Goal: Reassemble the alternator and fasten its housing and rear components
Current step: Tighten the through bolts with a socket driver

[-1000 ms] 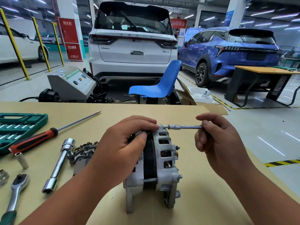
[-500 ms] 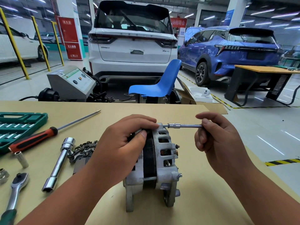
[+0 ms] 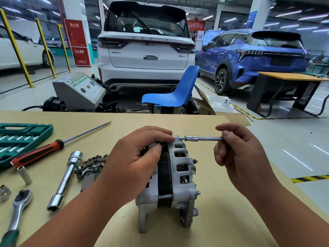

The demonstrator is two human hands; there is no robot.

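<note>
Left hand (image 3: 131, 164) grips the alternator (image 3: 179, 175); right hand (image 3: 243, 157) pinches a socket driver (image 3: 201, 139) on its top housing bolt. The rectifier (image 3: 92, 164) lies unfitted alongside.

Garage hall under ceiling strip lights (image 3: 288, 13). White SUV (image 3: 146, 50) at 12 o'clock, blue chair (image 3: 174, 95) before it, blue SUV (image 3: 258, 57) at 2, yellow posts (image 3: 16, 49) at 10, glossy floor (image 3: 293, 139).

A car repair workshop. Parked cars, a white SUV (image 3: 146, 45) and a blue one (image 3: 254, 59), stand on a marked floor. A socket set (image 3: 21, 138) and ratchet (image 3: 17, 209) lie on the surface (image 3: 222, 220).
</note>
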